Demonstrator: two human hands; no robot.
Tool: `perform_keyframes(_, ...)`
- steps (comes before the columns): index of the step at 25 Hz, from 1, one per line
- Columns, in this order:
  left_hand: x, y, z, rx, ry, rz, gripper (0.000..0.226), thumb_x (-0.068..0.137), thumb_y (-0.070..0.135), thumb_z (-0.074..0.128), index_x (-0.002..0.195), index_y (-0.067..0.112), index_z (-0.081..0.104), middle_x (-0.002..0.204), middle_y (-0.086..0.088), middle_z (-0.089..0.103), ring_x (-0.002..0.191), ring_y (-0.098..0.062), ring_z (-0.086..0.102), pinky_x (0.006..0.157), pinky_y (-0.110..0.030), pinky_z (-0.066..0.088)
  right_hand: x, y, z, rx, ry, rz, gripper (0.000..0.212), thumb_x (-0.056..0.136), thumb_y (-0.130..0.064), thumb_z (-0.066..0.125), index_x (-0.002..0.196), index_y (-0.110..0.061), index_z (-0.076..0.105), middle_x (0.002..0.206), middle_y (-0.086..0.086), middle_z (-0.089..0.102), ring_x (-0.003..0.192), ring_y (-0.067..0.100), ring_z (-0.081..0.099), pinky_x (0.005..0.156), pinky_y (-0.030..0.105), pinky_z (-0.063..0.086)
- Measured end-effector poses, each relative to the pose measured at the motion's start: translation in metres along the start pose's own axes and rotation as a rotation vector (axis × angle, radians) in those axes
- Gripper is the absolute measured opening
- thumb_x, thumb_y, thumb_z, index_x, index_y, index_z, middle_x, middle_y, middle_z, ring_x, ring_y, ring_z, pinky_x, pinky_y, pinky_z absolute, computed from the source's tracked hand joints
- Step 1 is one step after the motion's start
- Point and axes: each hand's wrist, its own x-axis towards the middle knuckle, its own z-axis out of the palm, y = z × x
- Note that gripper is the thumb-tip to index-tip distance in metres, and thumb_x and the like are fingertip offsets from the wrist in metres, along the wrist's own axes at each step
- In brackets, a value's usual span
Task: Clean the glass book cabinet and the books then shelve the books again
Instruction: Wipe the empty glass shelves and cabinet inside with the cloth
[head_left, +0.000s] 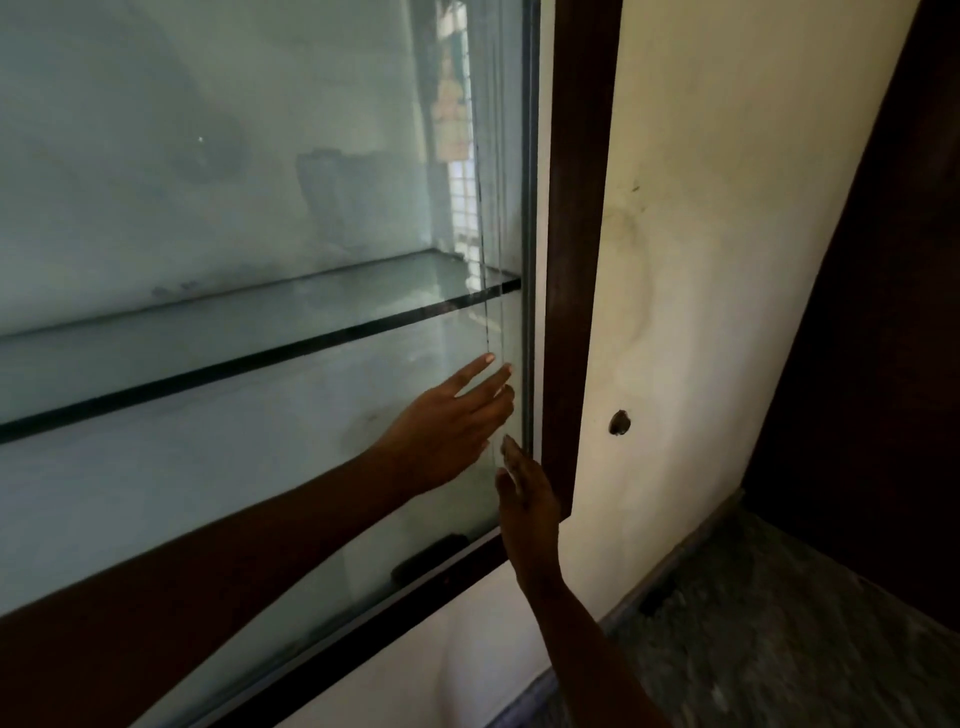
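The glass book cabinet (208, 156) fills the left of the view. Its dark wooden frame (576, 260) runs down its right side, and 1 glass shelf (260, 358) crosses inside. The left grip (447, 436) lies against the pane near the frame, fingers straight, holding nothing. Just below, the right grip (524, 499) reaches the pane's right edge, fingers also straight, nothing held. Right of the frame is a cream wall (701, 260) with a small hole (619, 422).

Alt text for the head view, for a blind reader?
Fingers straight, the left hand and right hand reach to the right edge of the cabinet's glass door, beside its dark wooden frame. A glass shelf shows behind it.
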Motion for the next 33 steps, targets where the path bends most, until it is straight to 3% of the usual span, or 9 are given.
perform_keyframes(4,-0.039,-0.005,-0.007,-0.003,-0.026,-0.019,0.055,0.085,0.044,0.057,0.129,0.011,0.055,0.136,-0.011,0.052,0.135,-0.029,0.038,0.113,-0.049,0.012,-0.027,-0.001,0.019,-0.047,-0.003,-0.126,0.053,0.088,-0.045,0.053,0.124,-0.006,0.054,0.118,-0.003,0.052,0.111,-0.003,0.051,0.093,0.017,0.046)
perform_keyframes(9,-0.085,-0.002,-0.019,-0.117,-0.031,-0.137,0.058,0.074,0.034,0.071,0.123,0.005,0.06,0.132,-0.015,0.055,0.133,-0.031,0.04,0.115,-0.049,0.009,-0.046,-0.007,0.035,-0.137,-0.194,-0.147,0.036,0.091,-0.027,0.058,0.126,-0.024,0.049,0.122,-0.004,0.05,0.107,-0.002,0.05,0.086,0.006,0.042)
perform_keyframes(12,-0.111,0.005,-0.03,-0.192,0.0,-0.262,0.047,0.082,0.025,0.062,0.126,0.008,0.058,0.137,-0.014,0.05,0.136,-0.03,0.033,0.116,-0.048,0.002,-0.044,-0.022,0.025,-0.281,-0.376,-0.309,0.046,0.089,-0.045,0.05,0.128,-0.021,0.049,0.122,0.003,0.054,0.113,0.012,0.052,0.093,0.025,0.049)
perform_keyframes(14,-0.131,0.019,-0.041,-0.311,0.062,-0.449,0.045,0.09,0.026,0.046,0.132,0.013,0.051,0.143,-0.011,0.043,0.14,-0.028,0.025,0.117,-0.051,0.002,-0.034,-0.039,0.016,-0.499,-0.397,-0.61,0.044,0.092,-0.036,0.048,0.13,-0.014,0.051,0.125,0.01,0.056,0.117,0.016,0.048,0.094,0.038,0.049)
perform_keyframes(17,-0.155,0.049,-0.061,-0.427,0.221,-0.954,0.049,0.093,0.027,0.042,0.14,0.014,0.035,0.148,-0.01,0.033,0.142,-0.029,0.019,0.116,-0.053,0.004,-0.009,-0.081,0.021,-0.643,-0.486,-1.173,0.048,0.086,-0.011,0.053,0.133,-0.011,0.046,0.135,0.011,0.051,0.127,0.021,0.041,0.105,0.041,0.036)
perform_keyframes(20,-0.158,0.075,-0.057,-0.357,0.348,-1.507,0.053,0.097,0.032,0.036,0.145,0.014,0.026,0.153,-0.013,0.022,0.144,-0.029,0.011,0.116,-0.049,0.0,0.028,-0.109,0.053,-0.802,-0.679,-1.752,0.056,0.093,-0.022,0.044,0.146,-0.017,0.025,0.152,0.007,0.023,0.141,0.024,0.021,0.116,0.044,0.016)
perform_keyframes(24,-0.143,0.066,-0.03,-0.26,0.478,-2.143,0.064,0.098,0.051,0.02,0.148,0.011,0.017,0.156,-0.017,0.01,0.144,-0.031,0.007,0.113,-0.056,0.003,0.061,-0.122,0.096,-0.815,-0.67,-2.093,0.061,0.096,-0.041,0.042,0.148,-0.018,0.022,0.155,0.008,0.02,0.144,0.025,0.012,0.117,0.045,0.005)
perform_keyframes(27,-0.137,0.055,-0.018,-0.139,0.496,-2.271,0.07,0.096,0.056,0.012,0.148,0.009,0.016,0.156,-0.016,0.01,0.144,-0.031,0.007,0.112,-0.054,0.004,0.067,-0.12,0.107,-0.778,-0.625,-2.174,0.063,0.095,-0.045,0.038,0.148,-0.017,0.019,0.155,0.009,0.018,0.144,0.025,0.01,0.116,0.045,0.003)
perform_keyframes(33,-0.159,0.055,-0.006,0.013,0.524,-2.217,0.066,0.097,0.055,0.015,0.149,0.014,0.018,0.157,-0.009,0.011,0.145,-0.024,0.007,0.115,-0.049,0.004,0.059,-0.118,0.124,-0.725,-0.567,-2.226,0.06,0.098,-0.045,0.024,0.149,-0.015,0.017,0.155,0.012,0.014,0.144,0.028,0.008,0.116,0.049,0.003)
